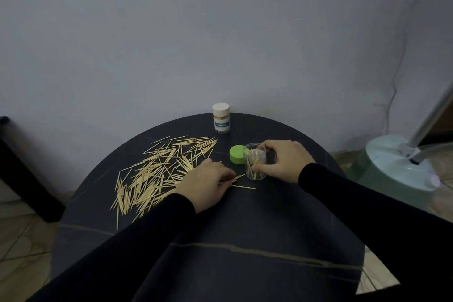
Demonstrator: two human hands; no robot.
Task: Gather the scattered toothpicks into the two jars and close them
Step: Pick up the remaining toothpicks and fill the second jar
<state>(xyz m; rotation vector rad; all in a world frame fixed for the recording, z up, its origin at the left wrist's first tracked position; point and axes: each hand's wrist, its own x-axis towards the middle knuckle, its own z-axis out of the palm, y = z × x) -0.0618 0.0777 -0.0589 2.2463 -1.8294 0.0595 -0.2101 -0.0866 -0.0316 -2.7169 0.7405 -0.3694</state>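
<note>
Right hand (284, 160) wraps the clear plastic jar (255, 164), upright on the dark round surface (245, 228); left hand (208, 182) pinches pale wooden toothpicks (159, 171) w/ fingertips. Best align tips first, then drop them in points down.

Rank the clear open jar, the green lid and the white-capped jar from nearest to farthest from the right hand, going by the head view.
1. The clear open jar: held by the right hand, fingers curled round it.
2. The green lid: just left of that jar, lying on the table.
3. The white-capped jar: farthest, at the table's back edge by the wall, closed.
</note>
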